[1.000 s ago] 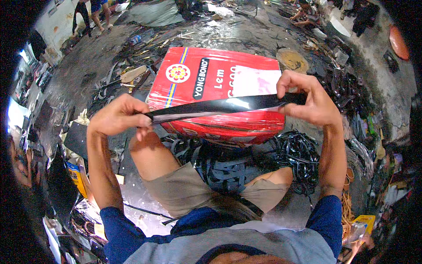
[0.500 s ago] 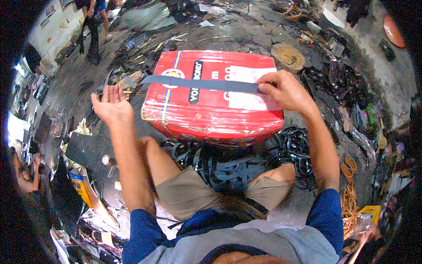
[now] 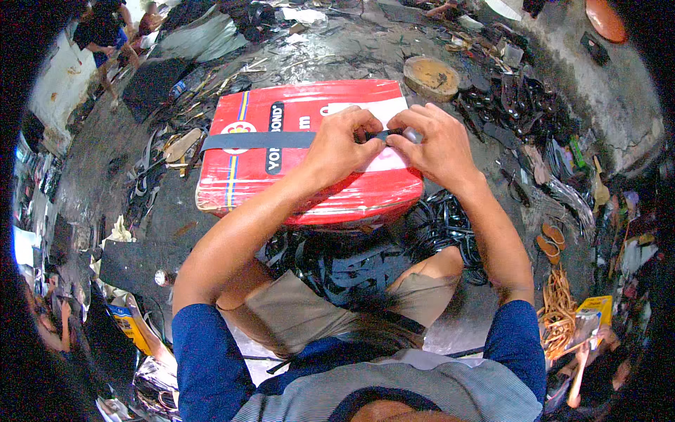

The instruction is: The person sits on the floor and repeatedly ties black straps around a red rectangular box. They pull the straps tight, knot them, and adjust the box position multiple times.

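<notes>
A long dark grey strip [image 3: 292, 140] lies across the top of a red box [image 3: 316, 190] wrapped in clear film. Its left end reaches the box's left edge. Over the right half of the box, my left hand [image 3: 342, 146] pinches the strip between thumb and fingers. Close beside it, my right hand [image 3: 437, 148] pinches the strip's right end, which bends up between the two hands. Fingers partly hide that end. Between my legs and the box sits a heap of dark strips [image 3: 351, 271].
Black glossy strips [image 3: 450, 225] pile up right of the box. A round wooden block [image 3: 432, 77] stands beyond it. Dark scraps [image 3: 524, 105] cover the floor at right, near orange sandals [image 3: 550, 239] and tan cords [image 3: 557, 306]. A person [image 3: 105, 42] is at far left.
My left hand has moved right from beside the box, going from open to pinching the strip near my right hand. The strip's right end is now bent up. The view has shifted slightly.
</notes>
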Motion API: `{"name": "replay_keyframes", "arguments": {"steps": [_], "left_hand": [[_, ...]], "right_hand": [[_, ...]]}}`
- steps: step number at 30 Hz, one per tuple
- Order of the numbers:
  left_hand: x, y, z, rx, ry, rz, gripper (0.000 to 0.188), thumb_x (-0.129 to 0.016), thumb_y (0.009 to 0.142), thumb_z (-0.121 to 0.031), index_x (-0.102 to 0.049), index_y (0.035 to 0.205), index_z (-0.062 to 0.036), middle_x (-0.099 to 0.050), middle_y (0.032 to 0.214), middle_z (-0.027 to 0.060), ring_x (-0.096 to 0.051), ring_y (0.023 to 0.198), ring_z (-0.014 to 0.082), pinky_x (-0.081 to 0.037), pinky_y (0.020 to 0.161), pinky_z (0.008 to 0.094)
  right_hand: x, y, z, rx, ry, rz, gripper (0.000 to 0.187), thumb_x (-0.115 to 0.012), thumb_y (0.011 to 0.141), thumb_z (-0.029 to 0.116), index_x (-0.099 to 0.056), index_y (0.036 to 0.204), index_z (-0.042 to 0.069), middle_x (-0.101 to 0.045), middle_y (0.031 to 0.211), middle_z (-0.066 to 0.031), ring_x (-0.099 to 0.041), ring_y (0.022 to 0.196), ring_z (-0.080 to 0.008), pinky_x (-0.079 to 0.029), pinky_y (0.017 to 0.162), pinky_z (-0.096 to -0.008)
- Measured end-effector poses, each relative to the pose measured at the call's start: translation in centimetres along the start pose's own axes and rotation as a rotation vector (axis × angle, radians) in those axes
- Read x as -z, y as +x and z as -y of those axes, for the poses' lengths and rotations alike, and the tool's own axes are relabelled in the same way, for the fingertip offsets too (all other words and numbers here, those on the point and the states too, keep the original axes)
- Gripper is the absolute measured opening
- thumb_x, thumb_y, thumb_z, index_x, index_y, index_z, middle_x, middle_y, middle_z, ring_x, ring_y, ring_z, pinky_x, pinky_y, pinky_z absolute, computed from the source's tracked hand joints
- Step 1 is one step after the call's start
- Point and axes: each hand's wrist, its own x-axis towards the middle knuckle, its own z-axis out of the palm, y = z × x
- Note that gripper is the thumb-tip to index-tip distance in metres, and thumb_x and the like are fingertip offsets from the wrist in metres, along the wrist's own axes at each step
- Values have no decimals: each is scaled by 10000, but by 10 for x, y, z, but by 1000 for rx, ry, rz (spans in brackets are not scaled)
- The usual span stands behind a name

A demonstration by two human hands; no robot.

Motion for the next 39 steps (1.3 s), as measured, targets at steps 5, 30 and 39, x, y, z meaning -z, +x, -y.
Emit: {"name": "replay_keyframes", "arguments": {"steps": [5,30,39], "left_hand": [[-1,-4,1,-109,49,-30,149,-751,829,-124,-743,924,-9,-683,899,133,-691,807,241,-555,719,377],[6,-3,12,-101,-61,33,183,-781,785,-150,-764,920,-27,-685,897,131,-685,865,272,-543,767,392],[-2,-3,6,32,-110,-30,116,-757,829,-115,-749,824,0,-710,851,123,-707,795,211,-557,718,353]], "right_hand": [[6,-9,1,-13,59,-18,233,-747,848,320,-766,974,125,-661,952,-91,-655,930,-301,-540,819,-431],[0,-7,-8,-145,413,-7,242,-845,726,161,-793,940,58,-539,845,-53,-569,794,-192,-462,693,-328],[-33,-15,-7,-487,651,-117,97,-783,758,101,-757,831,43,-573,800,-25,-535,734,-125,-440,649,-298]]}}
